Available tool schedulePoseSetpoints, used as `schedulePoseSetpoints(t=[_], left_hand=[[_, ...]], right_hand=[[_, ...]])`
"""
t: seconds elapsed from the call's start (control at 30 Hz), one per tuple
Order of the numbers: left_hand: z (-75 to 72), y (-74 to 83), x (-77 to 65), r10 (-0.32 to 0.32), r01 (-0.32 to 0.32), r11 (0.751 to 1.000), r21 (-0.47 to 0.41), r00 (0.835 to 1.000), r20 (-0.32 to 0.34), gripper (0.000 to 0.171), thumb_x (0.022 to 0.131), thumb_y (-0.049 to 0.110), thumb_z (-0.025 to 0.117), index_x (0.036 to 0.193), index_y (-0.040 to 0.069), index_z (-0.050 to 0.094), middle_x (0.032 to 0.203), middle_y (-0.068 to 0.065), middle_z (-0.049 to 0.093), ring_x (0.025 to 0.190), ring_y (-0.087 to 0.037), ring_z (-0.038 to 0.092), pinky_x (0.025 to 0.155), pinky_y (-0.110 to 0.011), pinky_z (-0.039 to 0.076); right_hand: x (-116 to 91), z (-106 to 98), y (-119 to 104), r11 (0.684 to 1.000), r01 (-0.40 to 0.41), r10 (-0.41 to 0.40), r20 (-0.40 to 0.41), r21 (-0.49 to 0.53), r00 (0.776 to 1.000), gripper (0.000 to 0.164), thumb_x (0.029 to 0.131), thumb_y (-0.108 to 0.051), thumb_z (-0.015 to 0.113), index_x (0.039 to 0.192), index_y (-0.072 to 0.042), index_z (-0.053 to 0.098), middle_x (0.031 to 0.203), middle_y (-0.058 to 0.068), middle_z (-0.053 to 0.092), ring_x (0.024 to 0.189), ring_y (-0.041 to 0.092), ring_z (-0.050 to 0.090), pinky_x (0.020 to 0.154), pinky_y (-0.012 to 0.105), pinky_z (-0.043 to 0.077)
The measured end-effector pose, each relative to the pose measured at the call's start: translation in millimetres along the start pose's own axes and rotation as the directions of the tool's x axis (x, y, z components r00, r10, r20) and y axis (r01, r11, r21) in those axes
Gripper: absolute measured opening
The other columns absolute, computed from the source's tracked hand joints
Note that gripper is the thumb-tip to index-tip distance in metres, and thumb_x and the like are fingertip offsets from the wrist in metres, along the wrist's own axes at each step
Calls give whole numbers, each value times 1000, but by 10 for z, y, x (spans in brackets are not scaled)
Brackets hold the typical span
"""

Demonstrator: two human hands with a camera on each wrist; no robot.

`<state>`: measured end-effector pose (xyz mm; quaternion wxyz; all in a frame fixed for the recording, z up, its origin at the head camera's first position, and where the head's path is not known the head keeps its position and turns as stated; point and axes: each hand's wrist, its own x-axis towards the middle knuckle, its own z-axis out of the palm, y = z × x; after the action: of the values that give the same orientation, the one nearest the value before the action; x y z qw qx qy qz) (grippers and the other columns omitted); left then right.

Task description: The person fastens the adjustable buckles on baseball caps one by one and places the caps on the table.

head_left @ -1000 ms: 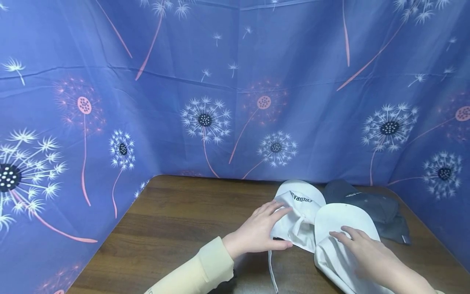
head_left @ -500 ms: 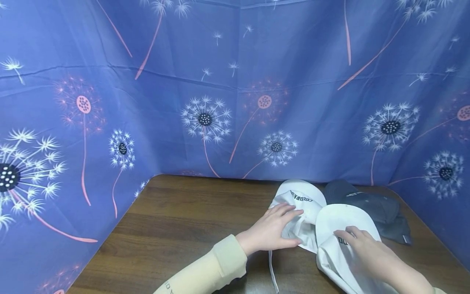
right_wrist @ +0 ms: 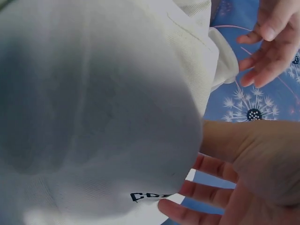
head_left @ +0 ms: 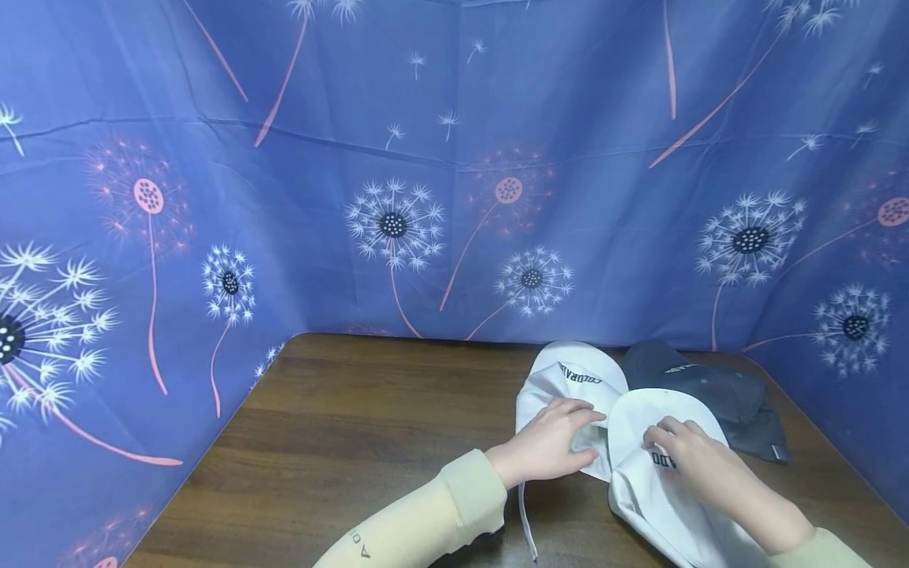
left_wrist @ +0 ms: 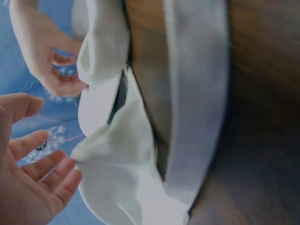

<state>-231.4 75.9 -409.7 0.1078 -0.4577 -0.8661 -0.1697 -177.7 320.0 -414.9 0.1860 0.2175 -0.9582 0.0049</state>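
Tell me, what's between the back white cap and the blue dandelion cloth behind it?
Only bare brown table lies between the back white cap and the blue cloth; the head view shows it.
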Motion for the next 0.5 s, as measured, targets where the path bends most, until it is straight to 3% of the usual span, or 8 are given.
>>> schedulePoseSetpoints(t=[0.17,0.3,0.4,0.5], left_hand=[[-6,74,38,-45,45,987,-152,999,3,33,89,23,63,121,15,63,111,6,64,101,-1,58,85,-8,40],[44,164,65,-130,159,943,-292,985,114,27,87,21,64,113,13,68,93,10,68,77,9,57,65,-2,39],[86,235,89,-162,221,928,-299,964,209,32,84,25,67,114,13,67,88,12,69,74,10,56,64,-2,38],[125,304,110,-169,230,941,-248,954,246,41,80,29,72,117,16,64,88,13,68,73,9,55,64,-2,37]], right_hand=[[58,21,28,999,38,-39,-41,-19,998,40,51,-16,85,78,-23,56,81,-11,51,69,15,53,47,26,38],[82,28,40,999,39,-41,-38,-29,998,39,51,-17,85,75,-24,55,77,-14,48,67,13,52,46,25,36],[82,30,37,999,29,-29,-5,-28,1000,38,53,-16,85,74,-24,55,76,-14,47,66,12,51,46,25,35],[85,28,41,999,30,-29,22,-35,999,36,55,-17,84,73,-25,53,75,-15,47,65,10,49,45,25,35]])
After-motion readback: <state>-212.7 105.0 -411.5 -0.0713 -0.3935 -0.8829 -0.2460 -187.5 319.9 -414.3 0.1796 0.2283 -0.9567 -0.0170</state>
